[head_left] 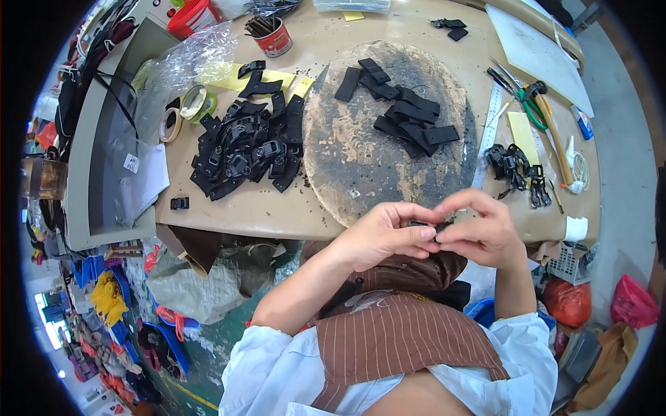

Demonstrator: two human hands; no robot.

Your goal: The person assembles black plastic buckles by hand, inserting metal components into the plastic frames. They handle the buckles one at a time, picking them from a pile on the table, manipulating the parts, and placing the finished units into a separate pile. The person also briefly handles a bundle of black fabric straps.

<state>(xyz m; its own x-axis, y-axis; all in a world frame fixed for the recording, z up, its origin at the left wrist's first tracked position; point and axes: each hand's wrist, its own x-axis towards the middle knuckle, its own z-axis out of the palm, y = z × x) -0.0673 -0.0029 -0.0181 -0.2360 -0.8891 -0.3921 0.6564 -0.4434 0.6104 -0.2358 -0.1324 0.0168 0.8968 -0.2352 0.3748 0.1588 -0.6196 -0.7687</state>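
My left hand (381,237) and my right hand (483,230) meet in front of the table's near edge. Both pinch a small black piece (441,227), mostly covered by the fingers, so its exact kind does not show. Just beyond them lies a worn round board (347,149) with several short black webbing straps (416,114) scattered across it. To its left is a heap of black plastic buckles on webbing (243,149), and a single black buckle (180,203) rests near the front edge. More black buckles (508,166) lie to the right of the board.
At right are a hammer (551,128), green-handled pliers (533,107), a steel ruler (489,125) and a white board (544,52). Tape rolls (198,102), a red-labelled tin (274,40) of dark sticks and clear plastic wrap (198,59) sit at left, beside a grey raised edge (104,159).
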